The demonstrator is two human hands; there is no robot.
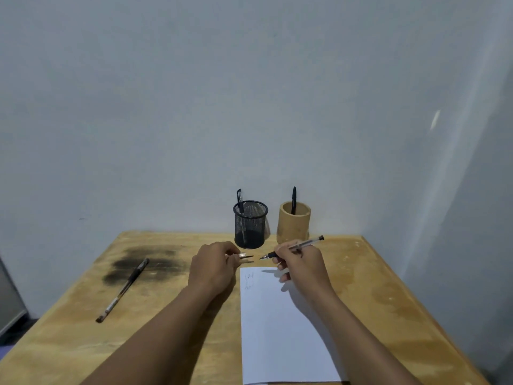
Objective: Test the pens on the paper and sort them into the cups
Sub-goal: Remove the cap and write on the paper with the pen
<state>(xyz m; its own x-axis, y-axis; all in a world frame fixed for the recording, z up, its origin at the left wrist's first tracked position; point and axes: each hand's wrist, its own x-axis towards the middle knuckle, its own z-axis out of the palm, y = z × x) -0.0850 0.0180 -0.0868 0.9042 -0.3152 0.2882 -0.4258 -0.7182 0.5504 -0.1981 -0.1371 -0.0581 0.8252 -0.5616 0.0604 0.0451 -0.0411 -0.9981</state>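
Note:
My right hand (pixel 301 261) grips a clear pen with a black grip (pixel 306 243), its uncapped tip pointing left just above the top edge of the white paper (pixel 280 329). My left hand (pixel 213 266) pinches a small pen cap (pixel 245 257) a short gap from that tip. A few faint scribbles mark the paper's top left corner. Behind the hands stand a black mesh cup (pixel 250 225) and a bamboo cup (pixel 294 225), each with one pen upright inside. Another pen (pixel 123 290) lies diagonally on the table at the left.
The wooden table (pixel 388 301) has a dark smudged stain (pixel 144 263) under the lying pen's upper end. A pale wall stands right behind the cups and along the right side. A grey object shows at the far left edge.

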